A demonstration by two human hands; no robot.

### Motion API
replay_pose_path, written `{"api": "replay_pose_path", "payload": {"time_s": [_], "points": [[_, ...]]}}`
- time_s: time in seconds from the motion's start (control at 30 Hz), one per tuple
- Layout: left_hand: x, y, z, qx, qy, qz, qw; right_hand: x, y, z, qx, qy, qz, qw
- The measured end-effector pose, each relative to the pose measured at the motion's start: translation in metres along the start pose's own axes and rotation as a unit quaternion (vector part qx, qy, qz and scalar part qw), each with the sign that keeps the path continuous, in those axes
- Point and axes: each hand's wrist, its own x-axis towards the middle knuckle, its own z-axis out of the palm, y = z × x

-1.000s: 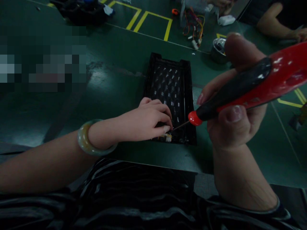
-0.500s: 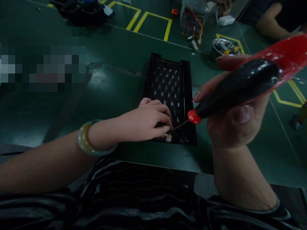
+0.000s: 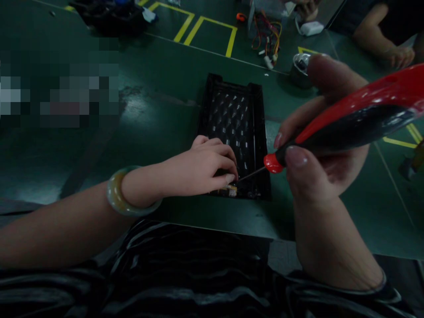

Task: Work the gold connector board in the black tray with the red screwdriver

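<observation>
A black plastic panel (image 3: 261, 119) with rows of small slots lies on the green table in front of me. My left hand (image 3: 212, 165) rests over its near end, thumb and fingertips pinched together; what they hold is hidden. Just below the thumb sits a small circuit board (image 3: 232, 191) with a white connector, partly covered by the hand. My right hand (image 3: 318, 163) grips a red and black screwdriver (image 3: 351, 117), fingers and thumb around the front of its handle. The thin shaft slants down left, and its tip is beside my left fingertips.
Beyond the panel stands a metal case with coloured cables (image 3: 268, 39). A metal bowl (image 3: 300, 77) is partly behind my right hand. A black bin (image 3: 109, 17) sits at the far left. Another person's arm (image 3: 374, 37) rests on the table, far right.
The screwdriver handle has turned and its collar has shifted slightly right. My right thumb and fingers have changed their grip on it. My left hand and the panel stay put.
</observation>
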Motion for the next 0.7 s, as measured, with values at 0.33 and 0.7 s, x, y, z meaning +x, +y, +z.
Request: {"api": "replay_pose_path", "payload": {"time_s": [0.33, 0.7], "points": [[0.000, 0.002, -0.002, 0.001, -0.005, -0.004, 1.000, -0.001, 0.005, 0.009, -0.004, -0.018, -0.059, 0.998], [-0.001, -0.001, 0.000, 0.001, 0.000, 0.009, 1.000, 0.013, 0.001, 0.020, 0.044, 0.235, -0.167, 0.957]]}}
